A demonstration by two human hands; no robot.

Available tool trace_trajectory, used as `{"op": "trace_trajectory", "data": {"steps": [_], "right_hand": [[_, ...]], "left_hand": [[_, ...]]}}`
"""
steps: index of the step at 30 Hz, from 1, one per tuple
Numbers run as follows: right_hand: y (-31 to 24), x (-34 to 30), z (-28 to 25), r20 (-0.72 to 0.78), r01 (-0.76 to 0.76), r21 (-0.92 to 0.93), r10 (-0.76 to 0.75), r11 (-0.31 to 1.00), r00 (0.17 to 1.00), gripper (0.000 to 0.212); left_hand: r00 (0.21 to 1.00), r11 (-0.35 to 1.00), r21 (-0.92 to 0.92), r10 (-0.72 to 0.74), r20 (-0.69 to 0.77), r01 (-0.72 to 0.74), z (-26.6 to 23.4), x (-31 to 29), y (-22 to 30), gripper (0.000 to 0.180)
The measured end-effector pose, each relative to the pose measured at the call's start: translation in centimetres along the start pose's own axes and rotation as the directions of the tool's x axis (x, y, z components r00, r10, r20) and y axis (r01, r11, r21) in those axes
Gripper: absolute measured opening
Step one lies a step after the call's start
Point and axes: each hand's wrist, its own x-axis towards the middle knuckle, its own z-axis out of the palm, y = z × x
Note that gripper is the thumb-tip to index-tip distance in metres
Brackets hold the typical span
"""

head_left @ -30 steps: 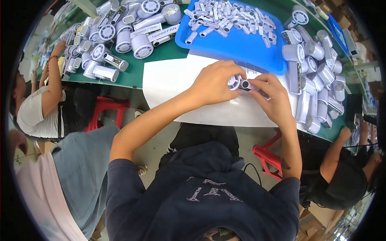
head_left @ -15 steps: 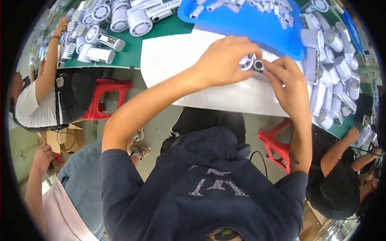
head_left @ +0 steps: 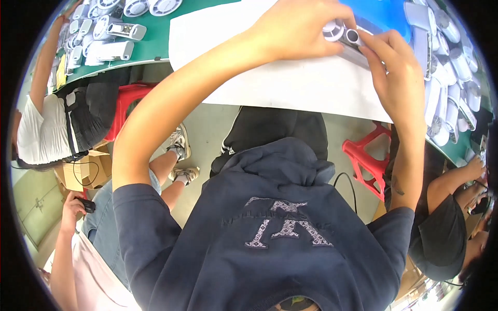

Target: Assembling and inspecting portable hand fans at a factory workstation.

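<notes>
My left hand (head_left: 303, 32) is closed around a pale grey handheld fan (head_left: 333, 31), whose round spoked grille shows between thumb and fingers. Beside the grille is a small grey tube-like piece (head_left: 353, 36) with a dark round opening facing up. The thumb and index finger of my right hand (head_left: 395, 65) pinch at this piece's right side. Whether it is joined to the fan, I cannot tell. Both hands are over a white sheet (head_left: 306, 85) at the table's near edge.
Beyond my hands lies a blue tray (head_left: 381, 15). Grey fan bodies are piled at right (head_left: 446, 72) and more fans (head_left: 111, 49) lie at left on the green table (head_left: 155, 36). Red stools (head_left: 365, 155) stand below. People sit or stand on both sides.
The whole view has shifted, so the table and trays sit higher in the picture. My hands keep much the same hold. A small black object now shows in the hand of the person at lower left.
</notes>
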Motion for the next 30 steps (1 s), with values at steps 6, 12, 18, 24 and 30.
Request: {"op": "trace_trajectory", "data": {"steps": [6, 12, 18, 24, 30], "right_hand": [[-0.6, 1.1, -0.1, 0.061, 0.002, -0.128, 0.006, 0.992, 0.998, 0.025], [3.0, -1.2, 1.9, 0.182, -0.305, 0.507, 0.245, 0.806, 0.952, 0.040], [1.9, -2.7, 3.1, 0.138, -0.149, 0.441, 0.097, 0.885, 0.986, 0.052], [1.8, -2.4, 3.5, 0.066, -0.161, 0.464, 0.147, 0.871, 0.987, 0.049], [1.8, -2.2, 3.7, 0.054, -0.099, 0.349, 0.085, 0.932, 0.995, 0.045]], "left_hand": [[0.999, 0.999, 0.008, 0.034, 0.015, -0.034, -0.5, -0.2, -0.5, 0.029], [0.941, 0.901, 0.370, 0.300, -0.158, -0.226, 0.4, -2.3, 0.7, 0.028], [0.954, 0.971, 0.174, 0.202, -0.221, -0.165, 1.1, -2.7, 1.7, 0.031], [0.987, 0.991, 0.102, 0.100, -0.129, -0.087, 1.1, -2.3, 0.7, 0.031], [0.983, 0.985, 0.144, 0.112, -0.147, -0.091, 1.1, -2.2, 0.8, 0.039]]}}
